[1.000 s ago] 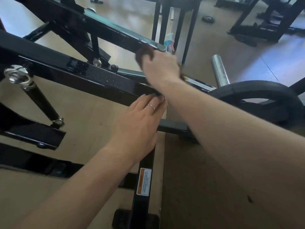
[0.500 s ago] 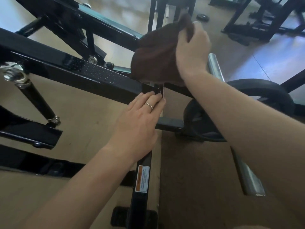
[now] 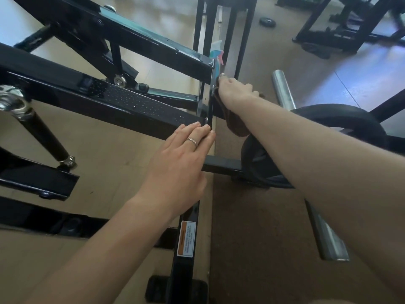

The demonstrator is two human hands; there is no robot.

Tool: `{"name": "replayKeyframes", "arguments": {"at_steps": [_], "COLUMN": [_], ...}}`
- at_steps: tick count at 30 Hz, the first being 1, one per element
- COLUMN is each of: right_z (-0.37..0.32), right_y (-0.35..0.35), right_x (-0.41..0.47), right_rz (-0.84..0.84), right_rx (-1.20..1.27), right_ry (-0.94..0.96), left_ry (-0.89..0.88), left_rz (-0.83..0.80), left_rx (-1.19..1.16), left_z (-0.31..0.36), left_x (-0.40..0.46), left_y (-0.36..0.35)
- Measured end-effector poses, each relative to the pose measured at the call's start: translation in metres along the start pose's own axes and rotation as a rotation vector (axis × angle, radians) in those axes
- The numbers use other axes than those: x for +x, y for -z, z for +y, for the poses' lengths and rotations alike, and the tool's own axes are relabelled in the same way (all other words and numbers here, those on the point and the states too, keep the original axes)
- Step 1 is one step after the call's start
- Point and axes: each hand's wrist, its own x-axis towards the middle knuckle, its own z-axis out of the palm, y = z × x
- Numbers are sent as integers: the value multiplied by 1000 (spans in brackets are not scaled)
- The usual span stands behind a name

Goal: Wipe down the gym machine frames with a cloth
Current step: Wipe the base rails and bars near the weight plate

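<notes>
Two hands, one cloth: right hand point(image 3: 235, 91) in a closed grip presses the dark brown cloth point(image 3: 233, 122) against the glossy black frame point(image 3: 140, 106); left hand point(image 3: 182, 165) rests flat, fingers straight.

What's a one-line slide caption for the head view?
Right hand presses dark brown cloth against black steel machine frame; left hand rests flat on it.

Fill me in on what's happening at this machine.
A person is wiping a black gym machine frame. The right hand presses a brown cloth against the frame's end plate, while the left hand rests flat on the bar's end, fingers straight. A weight plate sits just right of them.
</notes>
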Motion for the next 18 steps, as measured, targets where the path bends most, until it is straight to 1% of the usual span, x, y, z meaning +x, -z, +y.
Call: {"name": "replayKeyframes", "arguments": {"at_steps": [3,7,10,12,14,18], "right_z": [9,18,28,31,28,6], "right_y": [3,11,19,21,21,9], "right_x": [-11,12,23,24,22,6], "right_rz": [23,-60,-109,-111,-77,-10], "right_rx": [-20,-249,-275,-241,-201,13], "right_ry": [-16,52,-29,-87,-106,-91], "left_ry": [3,-6,-6,-9,-7,-20], "left_rz": [-10,-12,-9,1,12,16], "left_rx": [0,-1,-11,-8,-5,12], "left_z": [0,-1,-2,-3,-3,-3], "left_x": [0,0,0,0,1,1], "left_y": [-1,-1,-3,-4,-4,-3]}}
